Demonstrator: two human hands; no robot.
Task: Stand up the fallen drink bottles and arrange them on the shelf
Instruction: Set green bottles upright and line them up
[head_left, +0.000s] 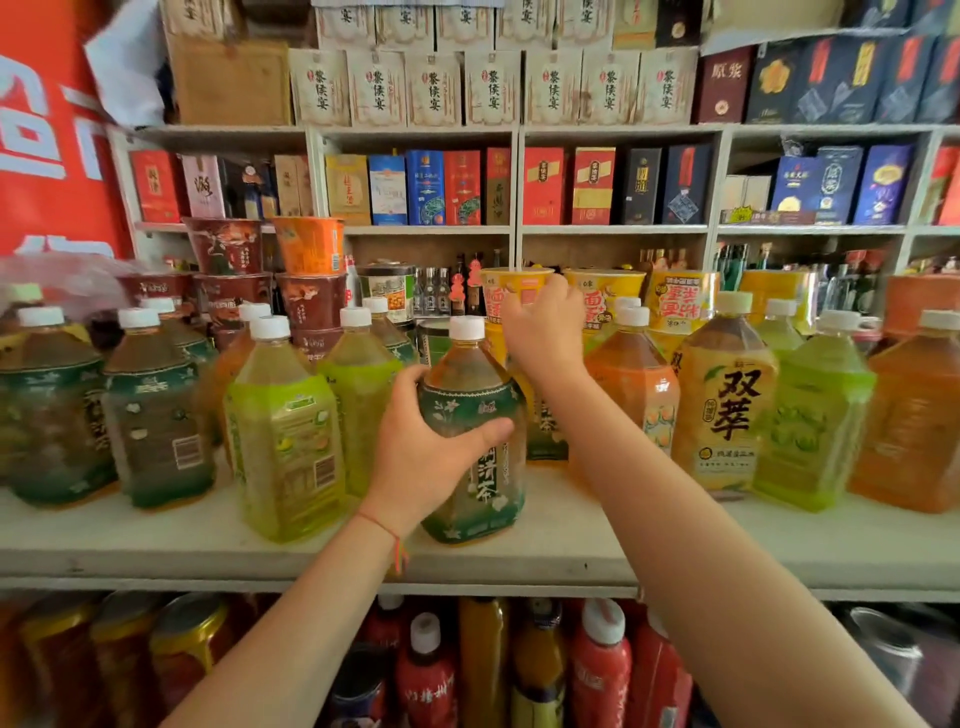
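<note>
Most bottles already stand in rows on the shelf (571, 551), so little seems left: my left hand (426, 457) wraps its grip round the upright dark-green bottle (470, 447) at the front, while my right hand (545, 332) reaches behind, its grip hidden.

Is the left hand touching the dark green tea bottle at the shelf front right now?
Touching. The head view shows the left hand wrapped around the dark green tea bottle, its thumb lying across the label.
</note>
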